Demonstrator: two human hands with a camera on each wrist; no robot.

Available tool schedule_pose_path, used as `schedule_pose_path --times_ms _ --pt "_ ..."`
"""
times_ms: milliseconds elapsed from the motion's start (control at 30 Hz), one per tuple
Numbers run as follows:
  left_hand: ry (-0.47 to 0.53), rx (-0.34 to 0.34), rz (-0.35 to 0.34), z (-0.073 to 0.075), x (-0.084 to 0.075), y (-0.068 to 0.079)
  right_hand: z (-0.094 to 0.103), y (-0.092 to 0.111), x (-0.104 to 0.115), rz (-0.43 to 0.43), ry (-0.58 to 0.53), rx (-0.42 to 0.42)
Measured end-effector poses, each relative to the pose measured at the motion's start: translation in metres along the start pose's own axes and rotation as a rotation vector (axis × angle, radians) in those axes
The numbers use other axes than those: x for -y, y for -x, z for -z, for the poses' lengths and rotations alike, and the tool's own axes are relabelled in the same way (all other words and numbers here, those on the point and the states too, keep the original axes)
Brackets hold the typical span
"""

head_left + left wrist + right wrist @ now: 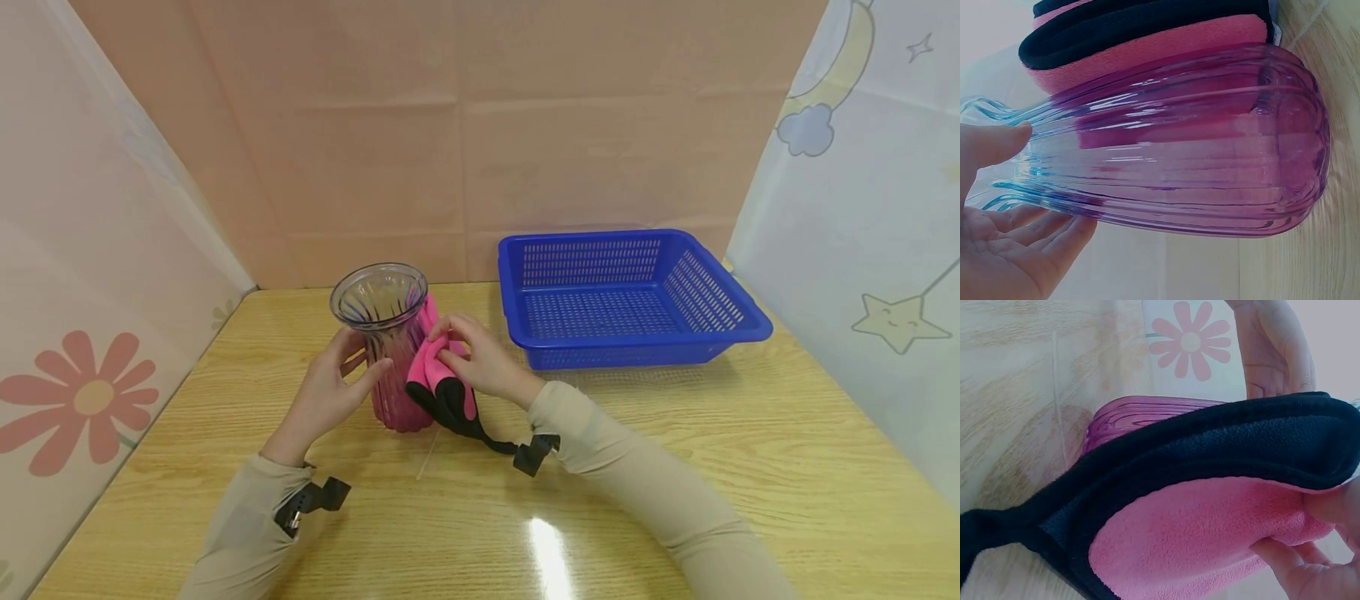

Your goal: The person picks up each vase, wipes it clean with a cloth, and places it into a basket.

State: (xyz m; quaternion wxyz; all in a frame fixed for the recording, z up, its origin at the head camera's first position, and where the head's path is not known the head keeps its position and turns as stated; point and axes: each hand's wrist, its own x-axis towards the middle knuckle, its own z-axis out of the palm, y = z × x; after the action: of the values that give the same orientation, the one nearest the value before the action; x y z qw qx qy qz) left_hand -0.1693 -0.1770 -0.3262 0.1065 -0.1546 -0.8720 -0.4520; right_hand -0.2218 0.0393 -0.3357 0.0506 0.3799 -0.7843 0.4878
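Observation:
A tall clear glass vase point(390, 379), tinted pink-purple toward its base, stands upright on the table. My left hand point(330, 387) holds its narrow neck, thumb on one side and fingers on the other, as the left wrist view shows. Against the vase's right side is a folded, soft pink fleece piece point(1172, 531) with wide black edging and a black strap trailing right. My right hand point(480, 362) pinches its pink upper part between thumb and fingers. Through the glass, pink shows behind the vase wall point(1166, 131).
A blue plastic basket point(622, 342) with slotted walls sits at the back right of the wooden table point(450, 533). A thin pale strip point(427, 458) lies in front of the vase. Cloth backdrops enclose the table's back and sides.

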Motion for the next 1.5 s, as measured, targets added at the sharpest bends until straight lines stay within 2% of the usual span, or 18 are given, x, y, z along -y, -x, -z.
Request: schedule_pose_path --times_ms 467,733,967,1233,1500 --pt "0.011 -0.004 -0.008 -0.001 0.0 0.0 -0.002 0.002 -0.008 0.019 0.003 -0.01" --pt "0.014 0.0 0.0 -0.001 0.0 0.0 -0.001 0.002 -0.004 -0.005 -0.002 -0.021" --pt "0.016 -0.001 -0.007 -0.001 0.001 0.0 0.0 0.0 -0.001 0.036 0.007 -0.04" --pt "0.013 0.0 -0.005 -0.001 0.002 0.0 0.002 -0.004 0.004 -0.013 -0.006 -0.053" --pt "0.017 -0.003 -0.009 -0.001 0.001 0.0 0.005 -0.01 0.015 -0.008 -0.001 -0.096"
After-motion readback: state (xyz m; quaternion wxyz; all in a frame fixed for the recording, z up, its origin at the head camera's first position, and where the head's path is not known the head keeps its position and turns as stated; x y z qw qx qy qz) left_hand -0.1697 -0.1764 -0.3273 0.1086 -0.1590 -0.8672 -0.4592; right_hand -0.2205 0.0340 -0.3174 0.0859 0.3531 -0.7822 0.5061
